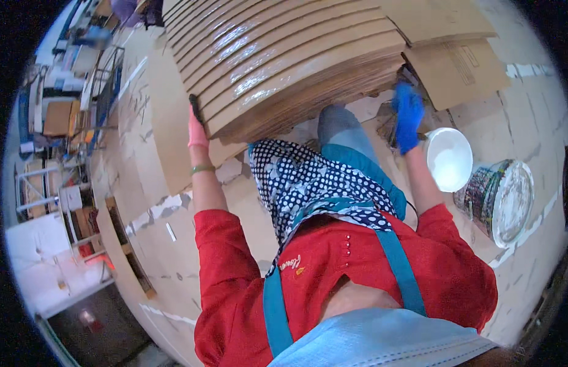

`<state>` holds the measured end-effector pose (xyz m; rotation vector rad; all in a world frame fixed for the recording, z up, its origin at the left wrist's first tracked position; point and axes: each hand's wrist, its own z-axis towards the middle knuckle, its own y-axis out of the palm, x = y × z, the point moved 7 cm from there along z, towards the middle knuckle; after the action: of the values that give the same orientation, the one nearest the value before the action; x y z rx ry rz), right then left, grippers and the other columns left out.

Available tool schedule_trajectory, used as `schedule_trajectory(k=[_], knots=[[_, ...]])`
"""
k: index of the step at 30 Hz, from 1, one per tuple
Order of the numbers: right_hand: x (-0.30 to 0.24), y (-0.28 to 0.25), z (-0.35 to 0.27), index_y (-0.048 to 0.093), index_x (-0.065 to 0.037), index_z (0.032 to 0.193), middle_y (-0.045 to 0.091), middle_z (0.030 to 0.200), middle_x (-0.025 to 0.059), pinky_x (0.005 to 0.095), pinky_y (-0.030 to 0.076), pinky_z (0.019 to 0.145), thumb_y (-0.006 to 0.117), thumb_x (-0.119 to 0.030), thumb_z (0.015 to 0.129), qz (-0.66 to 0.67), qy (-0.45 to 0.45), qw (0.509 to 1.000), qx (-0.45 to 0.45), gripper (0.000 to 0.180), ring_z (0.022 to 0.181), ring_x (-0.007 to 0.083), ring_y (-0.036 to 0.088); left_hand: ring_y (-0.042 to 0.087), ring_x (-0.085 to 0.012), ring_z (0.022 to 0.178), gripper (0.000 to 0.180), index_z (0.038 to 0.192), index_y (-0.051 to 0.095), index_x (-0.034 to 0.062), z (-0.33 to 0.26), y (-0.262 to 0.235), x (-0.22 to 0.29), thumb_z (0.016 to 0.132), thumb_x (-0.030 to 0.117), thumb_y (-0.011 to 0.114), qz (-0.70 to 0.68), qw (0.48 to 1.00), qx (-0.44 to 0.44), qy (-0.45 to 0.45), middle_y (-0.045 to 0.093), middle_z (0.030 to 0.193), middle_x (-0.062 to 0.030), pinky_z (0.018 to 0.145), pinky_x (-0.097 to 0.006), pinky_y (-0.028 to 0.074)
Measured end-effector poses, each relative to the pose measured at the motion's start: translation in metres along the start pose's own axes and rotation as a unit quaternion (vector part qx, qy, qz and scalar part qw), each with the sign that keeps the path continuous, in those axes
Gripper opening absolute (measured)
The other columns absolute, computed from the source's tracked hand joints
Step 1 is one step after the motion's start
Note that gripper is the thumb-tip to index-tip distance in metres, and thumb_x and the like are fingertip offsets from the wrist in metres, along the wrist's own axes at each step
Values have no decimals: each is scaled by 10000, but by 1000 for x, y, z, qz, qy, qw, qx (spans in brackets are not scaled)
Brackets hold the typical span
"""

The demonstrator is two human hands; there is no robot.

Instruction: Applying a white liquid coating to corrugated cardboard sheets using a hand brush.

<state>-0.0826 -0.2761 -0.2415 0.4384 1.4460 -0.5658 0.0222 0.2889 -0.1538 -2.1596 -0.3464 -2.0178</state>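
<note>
Against my knees, a thick stack of flat corrugated cardboard sheets (284, 61) lies spread out ahead of me, its layered front edge facing me and its top sheets shiny where the light catches them. My left hand (197, 125), in a pink glove, is clamped on the stack's left front corner, fingers wrapped over the edge. My right hand (408, 116), in a blue glove, presses at the stack's right front corner, down where the sheets meet the floor; whether its fingers are curled under the sheets or only pushing on them I cannot tell. So I judge I am squaring up or shifting the pile, with both hands at its near corners. Beyond the right corner a loose folded carton blank (458, 70) lies partly under another sheet. Just beside my right wrist stands a white plastic bucket (449, 159), and next to it a paint-smeared tin (501, 199) with a crusted lid. The next move calls for even pressure from both sides, so the sheets slide together rather than fan out, and for keeping my right elbow off the bucket.
</note>
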Motion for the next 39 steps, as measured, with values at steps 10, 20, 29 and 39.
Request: schedule_trajectory(k=[10,20,29,39], knots=[[-102,100,205,611,-12,1088,625,1067,170,375,481,767,476,-320,938,-477,-290,824,-91,368,890,295,616,416,-169,1234,606,1369,392,33,1,24,-2,948,468,407,-71,997,-17,-37,433,1369,-44,1051,-297,312],[-101,84,176,636,-62,941,610,999,224,482,450,817,349,-522,918,-419,-116,900,27,543,919,396,584,393,-144,1248,577,1367,380,0,-4,11,-19,969,418,385,13,998,2,-65,428,1374,-49,1055,-280,281],[-95,86,182,604,-74,993,629,939,188,472,454,761,367,-430,941,-462,-159,872,12,431,885,382,587,477,-150,1138,525,1294,459,-53,8,5,-23,985,363,377,45,999,-5,-19,516,1277,-79,996,-277,344],[-96,91,176,595,-74,987,620,946,210,470,461,758,382,-466,935,-416,-131,900,8,449,878,389,586,499,-146,1094,463,1244,503,-70,10,2,-9,978,299,421,9,998,26,50,550,1211,-82,982,-302,377]])
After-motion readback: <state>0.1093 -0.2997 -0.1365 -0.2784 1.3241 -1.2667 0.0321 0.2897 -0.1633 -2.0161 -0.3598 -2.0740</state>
